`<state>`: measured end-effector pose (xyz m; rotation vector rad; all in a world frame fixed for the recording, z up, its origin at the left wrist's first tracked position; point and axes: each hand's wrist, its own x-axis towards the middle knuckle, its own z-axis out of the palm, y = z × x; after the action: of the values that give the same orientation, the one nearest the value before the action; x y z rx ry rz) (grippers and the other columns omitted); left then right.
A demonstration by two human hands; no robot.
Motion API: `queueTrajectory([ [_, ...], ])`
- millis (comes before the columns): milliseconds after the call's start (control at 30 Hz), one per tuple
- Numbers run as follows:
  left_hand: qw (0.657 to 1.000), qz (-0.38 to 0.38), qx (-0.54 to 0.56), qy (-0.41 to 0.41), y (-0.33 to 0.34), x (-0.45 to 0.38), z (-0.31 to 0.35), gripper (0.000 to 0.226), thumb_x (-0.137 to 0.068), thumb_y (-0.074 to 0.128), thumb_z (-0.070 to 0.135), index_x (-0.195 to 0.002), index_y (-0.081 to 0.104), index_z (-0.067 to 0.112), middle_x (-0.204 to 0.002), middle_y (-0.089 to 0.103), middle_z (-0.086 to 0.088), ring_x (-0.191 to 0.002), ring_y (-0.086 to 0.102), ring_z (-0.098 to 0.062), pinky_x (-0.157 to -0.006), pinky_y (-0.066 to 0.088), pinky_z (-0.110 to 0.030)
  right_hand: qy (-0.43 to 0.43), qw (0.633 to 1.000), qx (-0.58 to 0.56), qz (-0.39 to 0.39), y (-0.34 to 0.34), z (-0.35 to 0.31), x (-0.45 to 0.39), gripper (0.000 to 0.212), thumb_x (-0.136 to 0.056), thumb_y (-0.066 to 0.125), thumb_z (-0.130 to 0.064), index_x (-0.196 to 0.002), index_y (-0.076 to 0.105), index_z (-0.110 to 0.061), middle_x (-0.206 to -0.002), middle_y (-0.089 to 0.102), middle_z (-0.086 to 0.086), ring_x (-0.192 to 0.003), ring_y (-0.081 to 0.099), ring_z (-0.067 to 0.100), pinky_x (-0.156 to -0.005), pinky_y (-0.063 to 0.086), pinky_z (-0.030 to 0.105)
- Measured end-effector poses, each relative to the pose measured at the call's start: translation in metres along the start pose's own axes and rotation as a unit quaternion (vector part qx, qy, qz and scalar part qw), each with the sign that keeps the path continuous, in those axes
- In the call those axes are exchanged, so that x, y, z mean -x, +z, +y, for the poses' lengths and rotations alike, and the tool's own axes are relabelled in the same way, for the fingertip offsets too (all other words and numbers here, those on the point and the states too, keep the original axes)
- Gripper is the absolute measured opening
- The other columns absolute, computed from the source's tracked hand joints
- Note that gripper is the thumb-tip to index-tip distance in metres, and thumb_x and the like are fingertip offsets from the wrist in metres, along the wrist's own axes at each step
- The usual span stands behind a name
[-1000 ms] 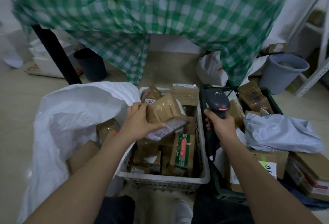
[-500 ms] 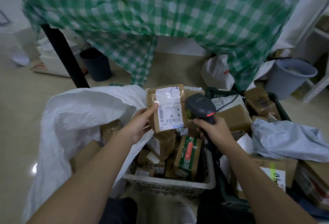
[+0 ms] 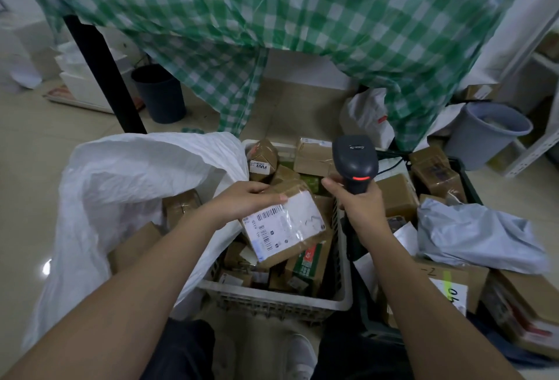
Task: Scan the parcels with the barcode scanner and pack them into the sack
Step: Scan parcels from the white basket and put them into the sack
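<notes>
My left hand (image 3: 245,198) grips a brown taped parcel (image 3: 287,225) by its far edge, white barcode label facing up, over the white basket (image 3: 272,295). My right hand (image 3: 360,207) holds the dark barcode scanner (image 3: 355,165) upright by its handle, with a red light glowing on it, just right of the parcel. The white sack (image 3: 127,186) lies open at the left with brown boxes inside. Several more brown parcels fill the basket.
A dark crate (image 3: 465,180) of parcels stands at the right, with a grey mailer bag (image 3: 472,240) and cardboard boxes (image 3: 447,286) in front. A table with a green checked cloth (image 3: 272,26) is ahead, a black bin (image 3: 160,92) and a grey bin (image 3: 490,131) beside it.
The parcel was lifted, its label held up to the scanner, then lowered and tilted flat toward the sack side. The scanner moved left to the label, then back right and upright.
</notes>
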<state>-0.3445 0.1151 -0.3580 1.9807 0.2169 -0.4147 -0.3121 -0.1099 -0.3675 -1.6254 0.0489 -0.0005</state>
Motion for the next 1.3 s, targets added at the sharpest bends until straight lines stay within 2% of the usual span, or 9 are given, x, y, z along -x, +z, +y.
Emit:
queueTrajectory([
  [200, 0.998, -0.037, -0.052, 0.026, 0.003, 0.002, 0.006, 0.044, -0.078, 0.074, 0.047, -0.116, 0.063, 0.028, -0.1, 0.068, 0.011, -0.088, 0.065, -0.001, -0.071, 0.047, -0.017, 0.065, 0.983, 0.045, -0.165, -0.002, 0.012, 0.0, 0.063, -0.062, 0.083, -0.03, -0.119, 0.064, -0.009, -0.104, 0.073, 0.002, -0.095, 0.069, 0.01, -0.074, 0.052, 0.02],
  [367, 0.998, -0.039, -0.05, 0.027, 0.001, 0.0, 0.0, 0.063, -0.077, 0.074, 0.049, -0.132, 0.054, 0.026, -0.117, 0.059, 0.009, -0.096, 0.055, 0.004, -0.072, 0.042, -0.014, 0.069, 0.968, 0.052, -0.234, 0.0, 0.01, 0.003, 0.035, -0.078, 0.077, -0.013, -0.111, 0.066, -0.009, -0.1, 0.074, 0.003, -0.089, 0.07, 0.008, -0.069, 0.051, 0.013],
  [433, 0.999, -0.03, -0.026, 0.032, 0.002, 0.001, 0.001, 0.064, -0.08, 0.068, 0.055, -0.135, 0.05, 0.028, -0.12, 0.055, 0.009, -0.103, 0.055, -0.001, -0.079, 0.042, -0.017, 0.081, 0.976, 0.036, -0.201, 0.003, 0.01, 0.002, 0.032, -0.08, 0.076, -0.014, -0.11, 0.067, -0.009, -0.098, 0.074, 0.004, -0.086, 0.07, 0.008, -0.069, 0.052, 0.015],
  [600, 0.978, 0.012, 0.207, 0.01, -0.005, -0.001, -0.003, 0.088, -0.066, 0.07, 0.063, -0.141, 0.037, 0.033, -0.133, 0.055, 0.0, -0.121, 0.055, -0.02, -0.105, 0.042, -0.049, 0.121, 0.991, -0.039, -0.031, -0.001, 0.016, -0.008, 0.042, -0.076, 0.079, -0.034, -0.111, 0.066, -0.013, -0.098, 0.075, 0.003, -0.095, 0.069, 0.02, -0.084, 0.052, 0.035],
  [800, 0.962, -0.056, 0.266, -0.018, 0.007, 0.0, -0.004, 0.042, -0.083, 0.063, 0.04, -0.121, 0.048, 0.029, -0.121, 0.059, 0.0, -0.116, 0.055, -0.017, -0.101, 0.043, -0.044, 0.133, 0.981, -0.134, 0.035, -0.002, 0.013, -0.01, 0.043, -0.077, 0.078, -0.036, -0.114, 0.065, -0.017, -0.099, 0.075, 0.0, -0.094, 0.071, 0.019, -0.086, 0.055, 0.038],
  [933, 0.95, -0.043, 0.309, 0.005, 0.003, -0.003, -0.003, 0.043, -0.077, 0.065, 0.039, -0.115, 0.056, 0.022, -0.12, 0.062, -0.004, -0.118, 0.056, -0.021, -0.102, 0.046, -0.043, 0.139, 0.982, -0.122, 0.036, -0.003, 0.011, -0.009, 0.052, -0.073, 0.079, -0.042, -0.116, 0.064, -0.017, -0.102, 0.074, 0.0, -0.096, 0.07, 0.019, -0.091, 0.054, 0.041],
  [1033, 0.957, 0.015, 0.288, 0.024, -0.003, -0.007, -0.003, 0.037, -0.088, 0.063, 0.039, -0.117, 0.059, 0.016, -0.117, 0.067, -0.005, -0.111, 0.062, -0.02, -0.097, 0.051, -0.037, 0.109, 0.993, -0.045, 0.032, -0.005, 0.008, -0.006, 0.05, -0.074, 0.08, -0.039, -0.115, 0.059, -0.019, -0.101, 0.069, -0.006, -0.092, 0.064, 0.009, -0.077, 0.051, 0.026],
  [1100, 0.958, 0.061, 0.277, 0.029, -0.006, -0.009, -0.007, 0.038, -0.09, 0.062, 0.037, -0.119, 0.058, 0.014, -0.116, 0.067, -0.006, -0.108, 0.064, -0.019, -0.093, 0.053, -0.035, 0.081, 0.997, 0.018, -0.007, -0.005, 0.006, -0.001, 0.048, -0.074, 0.082, -0.032, -0.114, 0.057, -0.023, -0.1, 0.066, -0.009, -0.09, 0.06, 0.002, -0.068, 0.045, 0.019],
  [1300, 0.957, 0.135, 0.255, 0.027, -0.016, -0.014, -0.024, 0.034, -0.09, 0.063, 0.039, -0.112, 0.063, 0.014, -0.11, 0.07, -0.002, -0.104, 0.066, -0.018, -0.092, 0.054, -0.035, 0.048, 0.97, 0.15, -0.187, -0.001, 0.002, 0.009, 0.035, -0.071, 0.086, -0.021, -0.1, 0.067, -0.019, -0.093, 0.072, -0.003, -0.088, 0.067, 0.007, -0.076, 0.051, 0.022],
])
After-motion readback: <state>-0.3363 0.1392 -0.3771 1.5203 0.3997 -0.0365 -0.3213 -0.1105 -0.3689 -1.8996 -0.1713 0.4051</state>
